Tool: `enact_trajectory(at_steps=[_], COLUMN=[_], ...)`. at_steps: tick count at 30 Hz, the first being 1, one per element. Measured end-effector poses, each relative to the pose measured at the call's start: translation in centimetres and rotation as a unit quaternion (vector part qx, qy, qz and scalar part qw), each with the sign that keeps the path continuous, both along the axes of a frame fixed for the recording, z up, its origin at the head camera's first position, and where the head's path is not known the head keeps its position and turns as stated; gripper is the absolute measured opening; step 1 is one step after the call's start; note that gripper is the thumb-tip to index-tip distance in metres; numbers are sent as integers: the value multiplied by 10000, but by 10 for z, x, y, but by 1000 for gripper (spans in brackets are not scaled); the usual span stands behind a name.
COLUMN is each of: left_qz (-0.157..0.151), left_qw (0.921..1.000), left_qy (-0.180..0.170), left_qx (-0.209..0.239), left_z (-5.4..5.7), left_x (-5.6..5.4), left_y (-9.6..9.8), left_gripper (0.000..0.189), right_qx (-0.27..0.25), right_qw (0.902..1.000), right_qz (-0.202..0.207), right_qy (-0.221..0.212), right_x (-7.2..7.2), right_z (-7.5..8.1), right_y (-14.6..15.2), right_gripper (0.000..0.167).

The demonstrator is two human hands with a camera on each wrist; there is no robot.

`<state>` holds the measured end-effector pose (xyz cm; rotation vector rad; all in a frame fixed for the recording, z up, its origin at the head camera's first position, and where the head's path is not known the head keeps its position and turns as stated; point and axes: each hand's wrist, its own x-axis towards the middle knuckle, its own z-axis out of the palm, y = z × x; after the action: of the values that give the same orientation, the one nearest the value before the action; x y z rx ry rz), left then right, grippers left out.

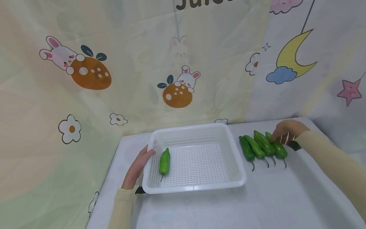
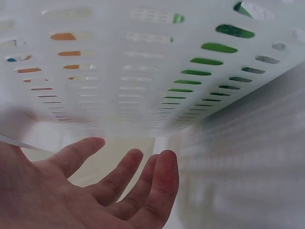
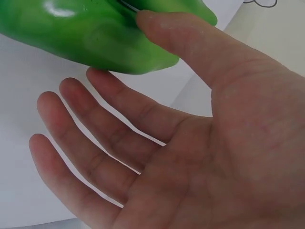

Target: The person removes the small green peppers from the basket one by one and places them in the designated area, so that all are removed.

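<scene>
A white plastic basket [image 1: 194, 188] with slotted walls stands on the table, and one green pepper [image 1: 164, 162] lies along its left side. My left hand [image 1: 138, 167] is at the basket's left wall, fingertips right at the rim. In the left wrist view its fingers [image 2: 162, 186] are loosely extended beside the slotted wall. To the right of the basket, my right hand [image 1: 290, 128] pinches the upper end of the rightmost green pepper [image 1: 280, 153] between thumb and forefinger. Its other fingers [image 3: 78, 138] stay spread, apart from the pepper, in the right wrist view.
Three more green peppers lie in a row left of the gripped one: a dark one [image 1: 246, 149] nearest the basket, then a slimmer one [image 1: 256, 149] and a broader one [image 1: 264, 144]. A printed cloth [image 1: 137, 92] hangs behind the white table [image 1: 206, 210].
</scene>
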<state>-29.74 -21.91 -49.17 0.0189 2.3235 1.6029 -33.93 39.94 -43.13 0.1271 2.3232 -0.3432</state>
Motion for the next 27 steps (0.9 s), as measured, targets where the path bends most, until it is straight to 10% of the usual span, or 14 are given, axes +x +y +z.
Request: enact_trajectory(at_steps=[27], left_qz=[-147], left_qw=[9997], left_qy=[74], left_qx=[170], left_z=[0], left_x=[2], left_y=[1], left_gripper=[53], right_qx=[14], right_qw=[9995], right_qz=[-328], right_qy=[-3], right_x=[7], right_z=[19], right_y=[-6], right_gripper=[58])
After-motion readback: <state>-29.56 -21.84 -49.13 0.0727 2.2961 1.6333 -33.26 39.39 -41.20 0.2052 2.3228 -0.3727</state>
